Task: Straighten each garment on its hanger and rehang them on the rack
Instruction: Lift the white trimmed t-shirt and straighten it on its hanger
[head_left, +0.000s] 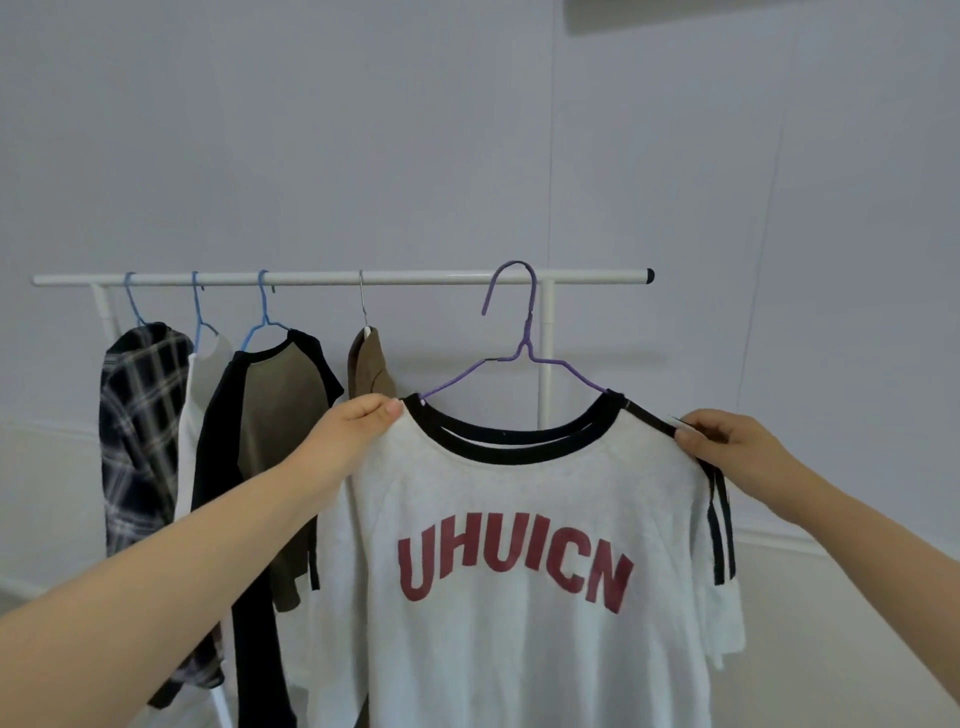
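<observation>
A white T-shirt (519, 519) with a black collar, black sleeve stripes and red letters hangs on a purple wire hanger (524, 338). The hanger's hook reaches the level of the white rack bar (415, 278), near the bar's right end; whether it rests on the bar I cannot tell. My left hand (358, 428) grips the shirt's left shoulder beside the collar. My right hand (727, 436) pinches the right shoulder at the black stripe.
On the bar to the left hang a plaid shirt (140, 426), a white garment (195, 415), an olive and black raglan shirt (280, 441) on blue hangers, and a brown garment (370, 371) on a metal hook. A rack upright (545, 358) stands behind the shirt. A pale wall lies beyond.
</observation>
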